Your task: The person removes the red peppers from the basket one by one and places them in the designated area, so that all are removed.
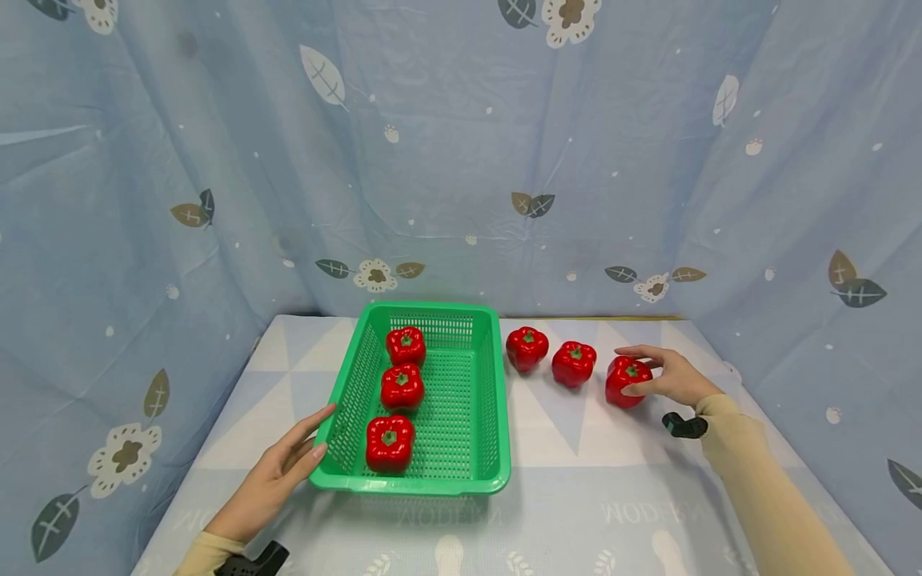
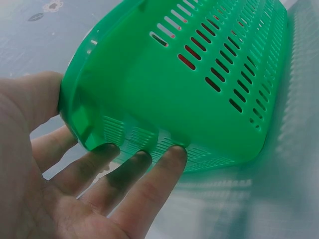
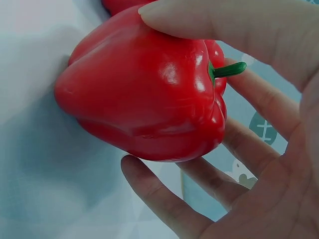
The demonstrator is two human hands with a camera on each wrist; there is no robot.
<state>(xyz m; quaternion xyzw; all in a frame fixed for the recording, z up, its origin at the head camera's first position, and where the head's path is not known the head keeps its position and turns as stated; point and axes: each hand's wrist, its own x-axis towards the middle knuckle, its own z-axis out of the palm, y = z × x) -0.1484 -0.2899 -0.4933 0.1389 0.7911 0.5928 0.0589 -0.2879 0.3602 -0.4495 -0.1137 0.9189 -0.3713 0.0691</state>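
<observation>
At the right, my right hand (image 1: 675,379) holds a red bell pepper (image 1: 623,384) with a green stem. In the right wrist view the thumb lies along one side of the bell pepper (image 3: 144,89) and the fingers reach round the other. My left hand (image 1: 268,478) is at the near left corner of a green plastic basket (image 1: 414,486). In the left wrist view its thumb touches the rim and its fairly straight, spread fingers reach the slotted basket wall (image 2: 149,89). Inside the basket, along its left side, are three red bell peppers (image 1: 402,387) in a row.
Between the basket and my right hand stand two more red bell peppers, one beside the rim (image 1: 527,349) and one farther right (image 1: 574,364). A pale patterned cloth (image 1: 562,512) covers the table. Blue leaf-print curtains (image 1: 461,160) hang behind and at both sides.
</observation>
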